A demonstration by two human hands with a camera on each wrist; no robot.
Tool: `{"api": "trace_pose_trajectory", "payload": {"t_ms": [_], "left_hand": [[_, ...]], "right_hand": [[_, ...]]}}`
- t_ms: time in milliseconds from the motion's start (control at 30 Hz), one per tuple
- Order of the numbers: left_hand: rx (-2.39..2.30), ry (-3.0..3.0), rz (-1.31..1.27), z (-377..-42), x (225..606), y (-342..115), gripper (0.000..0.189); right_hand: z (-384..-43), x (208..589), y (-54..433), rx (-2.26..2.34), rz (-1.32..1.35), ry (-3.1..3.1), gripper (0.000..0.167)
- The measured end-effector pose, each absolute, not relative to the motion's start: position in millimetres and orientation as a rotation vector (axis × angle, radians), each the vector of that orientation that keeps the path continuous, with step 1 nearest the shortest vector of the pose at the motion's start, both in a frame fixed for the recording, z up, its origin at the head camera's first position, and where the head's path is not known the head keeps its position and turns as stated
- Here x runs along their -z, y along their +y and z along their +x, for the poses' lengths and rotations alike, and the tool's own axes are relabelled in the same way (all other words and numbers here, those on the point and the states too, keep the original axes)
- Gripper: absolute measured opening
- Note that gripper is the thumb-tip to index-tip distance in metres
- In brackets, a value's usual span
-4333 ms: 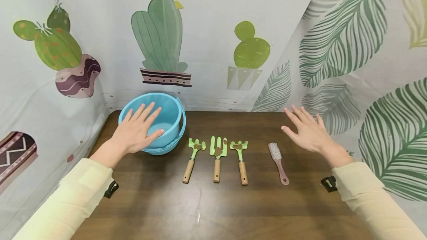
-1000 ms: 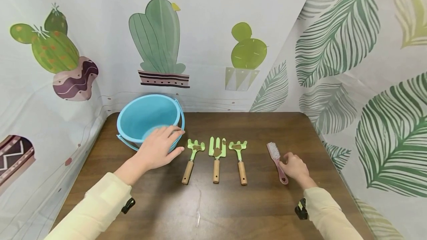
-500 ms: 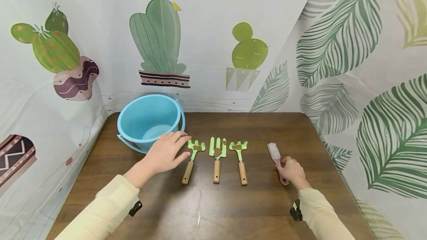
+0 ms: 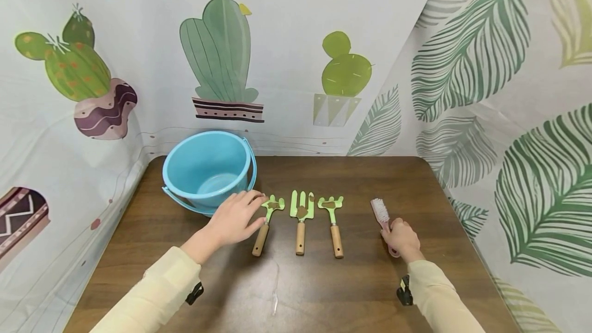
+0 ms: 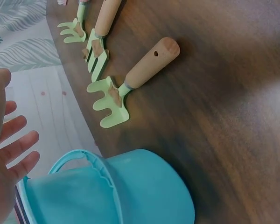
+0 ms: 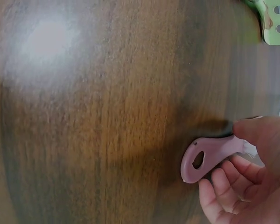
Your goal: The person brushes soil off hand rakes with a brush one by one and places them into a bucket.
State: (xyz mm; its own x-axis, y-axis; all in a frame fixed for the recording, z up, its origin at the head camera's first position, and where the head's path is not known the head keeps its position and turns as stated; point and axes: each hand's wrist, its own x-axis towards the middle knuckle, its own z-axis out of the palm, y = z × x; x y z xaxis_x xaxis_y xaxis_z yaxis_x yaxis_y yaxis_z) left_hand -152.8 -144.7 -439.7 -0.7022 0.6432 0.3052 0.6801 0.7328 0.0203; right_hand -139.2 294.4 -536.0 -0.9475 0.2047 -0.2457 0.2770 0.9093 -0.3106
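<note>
Over the surface (image 4: 319, 292), near the bucket (image 4: 205, 161), the left hand (image 4: 233, 218) hovers relaxed and empty while the right hand (image 4: 402, 239), well apart, grips the brush (image 4: 380, 210) at the right side, apparently to pick it up, which calls next for a steady lift.

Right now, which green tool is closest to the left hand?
The rake next to the bucket. The left hand is right by it; the fork and the other rake lie farther right.
</note>
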Motion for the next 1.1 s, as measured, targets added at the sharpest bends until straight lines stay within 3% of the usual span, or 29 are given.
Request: {"api": "trace_pose_trajectory", "payload": {"t_ms": [400, 733, 1100], "left_hand": [[0.264, -2.634, -1.021, -149.8, 457.2, -144.7, 0.038], [0.279, -2.696, -0.997, -147.3, 463.3, -145.9, 0.038], [0.33, -2.75, -0.956, -146.1, 467.6, -147.2, 0.035]], "right_hand": [[-142.1, 541.4, 292.9, 0.525, 0.444, 2.801, 0.033], [-142.0, 537.0, 291.4, 0.511, 0.455, 2.765, 0.045], [-139.1, 536.1, 290.7, 0.581, 0.434, 2.791, 0.031]]}}
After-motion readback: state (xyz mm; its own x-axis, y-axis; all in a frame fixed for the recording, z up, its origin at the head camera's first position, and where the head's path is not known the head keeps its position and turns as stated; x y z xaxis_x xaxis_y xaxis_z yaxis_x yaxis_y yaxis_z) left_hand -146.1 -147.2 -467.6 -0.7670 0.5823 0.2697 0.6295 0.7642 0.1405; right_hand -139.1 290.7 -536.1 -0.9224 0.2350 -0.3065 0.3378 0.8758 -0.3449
